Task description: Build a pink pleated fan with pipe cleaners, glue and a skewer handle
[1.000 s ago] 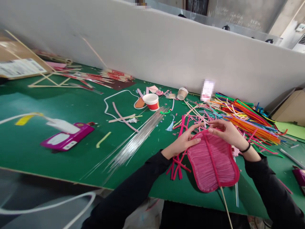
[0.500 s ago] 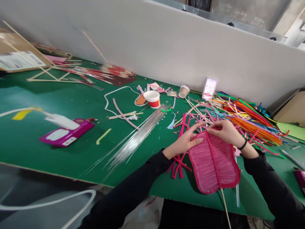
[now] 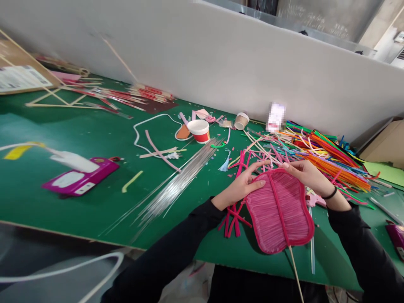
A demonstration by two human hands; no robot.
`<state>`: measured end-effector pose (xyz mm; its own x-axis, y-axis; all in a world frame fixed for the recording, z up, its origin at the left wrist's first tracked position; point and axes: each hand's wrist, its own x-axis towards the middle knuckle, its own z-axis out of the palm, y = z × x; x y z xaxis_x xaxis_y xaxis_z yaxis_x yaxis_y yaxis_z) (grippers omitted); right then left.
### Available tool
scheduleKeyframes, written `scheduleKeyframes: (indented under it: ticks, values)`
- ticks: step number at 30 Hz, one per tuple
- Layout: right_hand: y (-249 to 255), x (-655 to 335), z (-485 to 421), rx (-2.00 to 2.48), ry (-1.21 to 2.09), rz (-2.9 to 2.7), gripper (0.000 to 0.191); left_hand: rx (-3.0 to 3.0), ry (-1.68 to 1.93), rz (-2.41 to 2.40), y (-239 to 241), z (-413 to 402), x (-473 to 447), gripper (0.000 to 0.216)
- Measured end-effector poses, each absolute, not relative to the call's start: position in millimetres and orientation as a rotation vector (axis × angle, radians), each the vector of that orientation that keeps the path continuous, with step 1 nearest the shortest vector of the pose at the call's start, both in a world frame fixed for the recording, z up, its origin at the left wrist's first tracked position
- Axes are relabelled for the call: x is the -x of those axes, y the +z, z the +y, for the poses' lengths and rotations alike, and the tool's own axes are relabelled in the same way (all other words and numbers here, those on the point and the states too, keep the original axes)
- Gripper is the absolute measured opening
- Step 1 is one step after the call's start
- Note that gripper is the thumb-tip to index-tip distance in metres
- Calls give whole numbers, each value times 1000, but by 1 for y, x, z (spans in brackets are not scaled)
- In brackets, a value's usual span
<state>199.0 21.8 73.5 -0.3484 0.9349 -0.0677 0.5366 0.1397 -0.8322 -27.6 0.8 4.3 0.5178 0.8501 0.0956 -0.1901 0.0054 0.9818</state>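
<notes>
A pink hand fan [image 3: 279, 212] with a darker pink fuzzy rim and centre rib hangs over the table's front edge, its thin wooden stick handle [image 3: 296, 273] pointing down toward me. My left hand [image 3: 244, 185] grips the fan's upper left edge, thumb on the near face and fingers behind. At the top edge, right of the rib, my right hand [image 3: 307, 174] is closed with thumb and fingertips on the rim. What lies behind the fan is hidden. Beside its left edge lie loose dark pink pipe cleaners [image 3: 235, 219]. A pink glue gun [image 3: 315, 200] sits partly under my right wrist.
Bundled coloured pipe cleaners [image 3: 337, 168] pile up at right. Thin metal wires [image 3: 179, 185] lie mid-table near a red-white paper cup [image 3: 199, 131]. A purple power strip [image 3: 82, 176] with a white plug is at left. A pale partition [image 3: 189, 54] stands behind the green table [image 3: 126, 219].
My right hand has slid right along the fan's top rim, away from the centre rib. My left hand keeps its hold. The view has shifted slightly.
</notes>
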Motion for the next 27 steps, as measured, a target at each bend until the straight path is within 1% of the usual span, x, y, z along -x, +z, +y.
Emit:
scheduleKeyframes:
  ticks: [3,7,11,15,16,19,21,24,27]
  values:
    - [68,-203,18,1431,1192,-1898,50,-1318,917,688,2,2,26,56]
    - [56,-194,15,1415,1086,-1928,47,-1229,912,765,0,3,24,62]
    - [46,-182,17,1370,980,-2050,49,-1187,972,830,2,5,26,62]
    - [49,-183,19,1379,1031,-2066,58,-1204,978,861,4,7,28,63]
    - [51,-184,19,1380,1039,-2055,57,-1208,978,865,4,7,29,62]
    - [56,-185,17,1319,1035,-2046,43,-1198,962,836,3,7,28,61]
    - [56,-184,16,1300,1048,-2050,38,-1175,954,815,2,6,28,62]
    - [51,-181,15,1338,1066,-2049,36,-1139,951,806,2,6,27,64]
    - [46,-180,15,1379,1068,-2030,39,-1127,950,804,3,6,27,68]
